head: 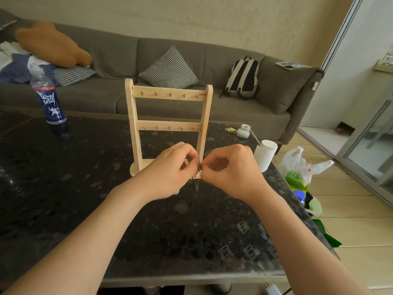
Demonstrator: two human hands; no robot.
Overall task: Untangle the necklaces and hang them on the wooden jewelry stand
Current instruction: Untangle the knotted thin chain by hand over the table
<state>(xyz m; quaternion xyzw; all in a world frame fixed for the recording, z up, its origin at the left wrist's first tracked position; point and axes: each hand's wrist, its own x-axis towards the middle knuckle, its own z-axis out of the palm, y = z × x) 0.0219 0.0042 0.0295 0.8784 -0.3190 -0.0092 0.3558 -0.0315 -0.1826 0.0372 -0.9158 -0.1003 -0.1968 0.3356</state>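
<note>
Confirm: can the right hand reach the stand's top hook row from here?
Probably yes. The right hand pinches the necklaces just in front of the wooden stand; nothing stands between it and the bare top hooks. The left hand also pinches the tangle.

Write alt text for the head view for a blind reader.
The left hand and right hand pinch a small tangle of necklaces between them above a dark table, in front of a wooden jewelry stand whose two rows of hooks are bare. A blue bottle stands far left, a white cup right.
</note>
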